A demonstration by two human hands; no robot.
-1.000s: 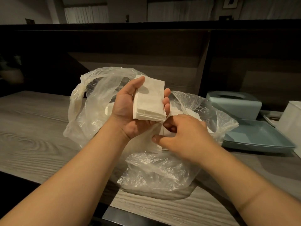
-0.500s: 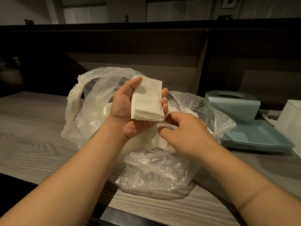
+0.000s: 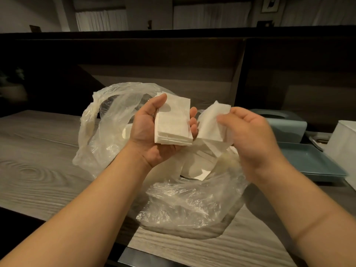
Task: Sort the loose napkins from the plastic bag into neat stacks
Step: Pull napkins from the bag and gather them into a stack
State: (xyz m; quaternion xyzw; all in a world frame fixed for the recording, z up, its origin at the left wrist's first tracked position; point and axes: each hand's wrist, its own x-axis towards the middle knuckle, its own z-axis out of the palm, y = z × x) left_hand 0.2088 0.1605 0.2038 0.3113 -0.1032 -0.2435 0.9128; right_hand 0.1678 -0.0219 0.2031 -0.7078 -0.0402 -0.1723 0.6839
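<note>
Nearest the lower edge of the frame, I see two bare forearms reaching up from the bottom corners over the wood-grain table (image 3: 34,155). Between them, at lower centre, the clear plastic bag (image 3: 188,205) lies crumpled on the table, its mouth open toward the top. Loose napkins (image 3: 194,166) lie inside it at frame centre. Above the bag, my left hand (image 3: 148,132) is palm up and holds a squared napkin stack (image 3: 172,122): thumb curled over the stack's upper left corner, fingertips wrapped round its right edge. Just right of the stack, my right hand (image 3: 248,135) pinches a single napkin (image 3: 210,122) between thumb and fingers; this hand is motion-blurred. Farther back at the right edge I see a blue tray (image 3: 312,160), a blue tissue box (image 3: 285,122) and a white container (image 3: 344,143).
</note>
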